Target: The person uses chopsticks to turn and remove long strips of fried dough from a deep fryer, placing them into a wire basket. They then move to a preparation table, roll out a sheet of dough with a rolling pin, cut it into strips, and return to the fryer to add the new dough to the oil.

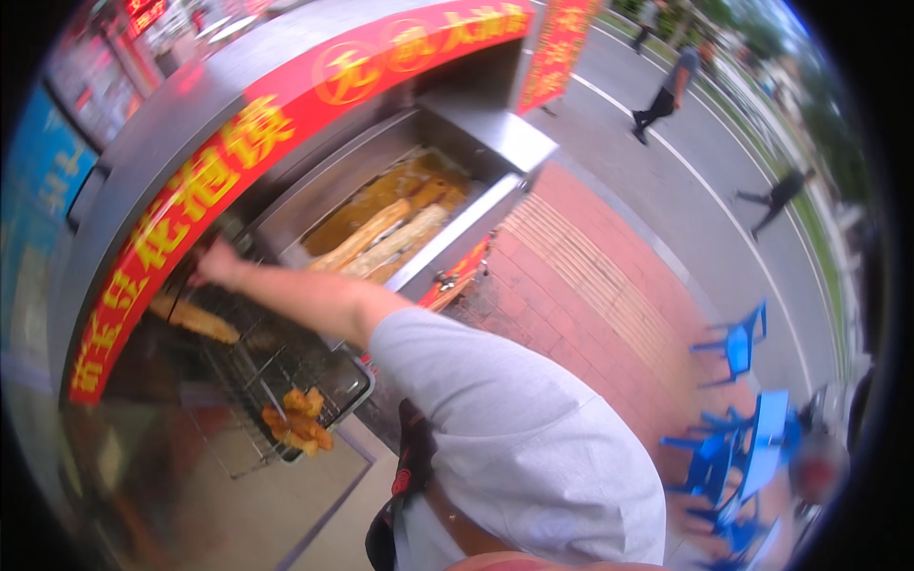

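Observation:
My right hand (pixel 214 264) reaches under the red sign at the left side of a metal frying stall; it is blurred and partly in shadow, so its hold is unclear. Just below it, one long fried dough stick (pixel 196 320) lies on a wire rack (pixel 246 400). Several smaller browned fried pieces (pixel 298 422) sit at the rack's near end, with a thin metal rod beside them. Right of my forearm, long pale-golden dough sticks (pixel 393 239) rest in a steel fryer (pixel 457 232) of brown oil (pixel 343 221). My left hand is out of view.
A curved red sign (pixel 300 86) with yellow writing edges the stall's steel hood (pixel 207 71). A dark-rimmed tray (pixel 357 389) lies under the rack. Blue stools (pixel 735 346) and a blue table (pixel 764 442) stand on the red paving. Several people walk on the road, one person (pixel 668 89) nearest.

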Tool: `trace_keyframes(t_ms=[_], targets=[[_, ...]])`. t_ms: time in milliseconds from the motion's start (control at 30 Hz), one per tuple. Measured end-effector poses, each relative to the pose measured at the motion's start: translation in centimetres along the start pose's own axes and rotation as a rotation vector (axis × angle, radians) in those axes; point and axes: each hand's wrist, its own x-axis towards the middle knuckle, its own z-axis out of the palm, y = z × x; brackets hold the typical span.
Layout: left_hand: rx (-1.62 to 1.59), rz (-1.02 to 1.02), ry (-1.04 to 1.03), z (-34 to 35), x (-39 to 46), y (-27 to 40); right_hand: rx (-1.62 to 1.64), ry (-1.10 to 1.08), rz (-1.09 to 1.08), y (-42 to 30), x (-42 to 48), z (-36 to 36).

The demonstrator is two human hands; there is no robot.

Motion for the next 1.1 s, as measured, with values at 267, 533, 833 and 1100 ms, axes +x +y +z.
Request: trace_keyframes(t_ms=[267, 533, 833, 1100], targets=[[0.213, 0.206, 0.030, -3.2, 4.2, 0.1, -0.178, -0.117, -0.280, -3.7, -10.7, -0.3], [0.279, 0.327, 0.047, -1.4, 4.6, -0.4, -0.005, -0.127, -0.258, -9.8, -19.3, -7.3], [0.069, 0.127, -0.150, 4.8, -3.2, -8.1, -0.132, 0.229, -0.362, -19.8, -29.3, -30.3], [0.278, 0.202, -0.353, 4.7, -10.9, -4.7, -0.055, 0.555, -0.262, -20.4, -24.0, -41.1]])
